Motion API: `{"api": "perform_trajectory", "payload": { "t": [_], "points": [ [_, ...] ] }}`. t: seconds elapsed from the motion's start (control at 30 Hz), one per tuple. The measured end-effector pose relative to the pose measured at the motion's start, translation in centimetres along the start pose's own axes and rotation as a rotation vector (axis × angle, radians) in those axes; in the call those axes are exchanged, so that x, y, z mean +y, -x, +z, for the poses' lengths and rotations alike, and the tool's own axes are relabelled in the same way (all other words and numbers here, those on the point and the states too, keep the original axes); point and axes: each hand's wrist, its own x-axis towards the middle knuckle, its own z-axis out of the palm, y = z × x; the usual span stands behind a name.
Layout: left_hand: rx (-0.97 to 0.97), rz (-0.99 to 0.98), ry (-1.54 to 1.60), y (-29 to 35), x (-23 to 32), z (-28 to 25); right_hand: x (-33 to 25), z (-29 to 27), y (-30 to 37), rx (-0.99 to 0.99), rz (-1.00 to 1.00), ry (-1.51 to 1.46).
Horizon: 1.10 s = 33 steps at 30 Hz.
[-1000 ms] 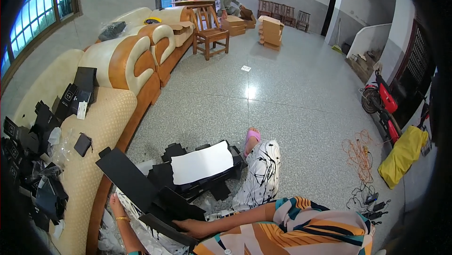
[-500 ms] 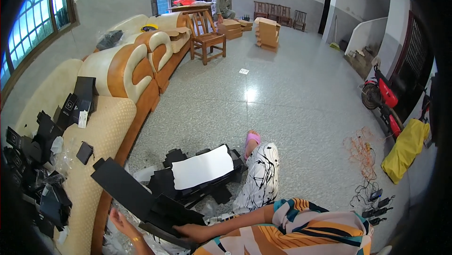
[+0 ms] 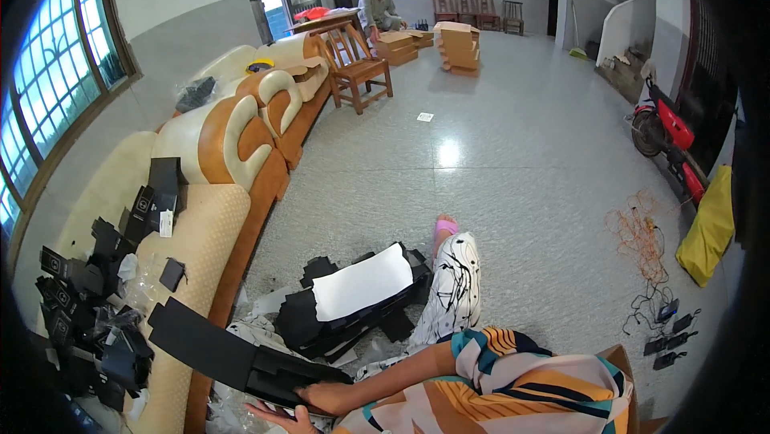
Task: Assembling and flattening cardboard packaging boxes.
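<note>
A black cardboard box lies across my lap, its long flap reaching out to the left toward the sofa. My right hand is closed on the box's near right part, some fingers hidden by the cardboard. Just below the box's near edge is my left hand, fingers stretched out and thumb apart, close against the cardboard; the lower frame edge cuts it off. In front of my knees lies a pile of flattened black cardboard, with a white sheet on top.
On the sofa at left lie several black boxes and clear plastic wrap. A wooden chair, brown cartons and a seated person are farther off. Orange cords and a yellow bag lie at right.
My left hand has moved right, from beside the box to its near edge. The box's flap has tipped lower. The whole view has shifted slightly.
</note>
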Motion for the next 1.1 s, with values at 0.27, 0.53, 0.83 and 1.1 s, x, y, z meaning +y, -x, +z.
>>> {"api": "perform_trajectory", "payload": {
  "t": [0.27,0.53,0.83,1.1],
  "points": [
    [-0.106,-0.183,0.089,0.0,6.5,1.0,0.1,1.0,-0.4,0.061,0.124,-0.07],
    [-0.093,-0.197,0.22,0.4,5.4,0.9,1.0,1.0,0.5,0.107,0.003,-0.084],
    [-0.17,-0.542,0.283,-0.1,-0.2,-2.4,1.6,2.3,0.5,0.207,0.003,0.078],
    [-0.153,-0.491,0.189,-0.5,0.8,-2.5,-1.5,0.1,1.1,0.012,0.14,0.102]
  ]
}}
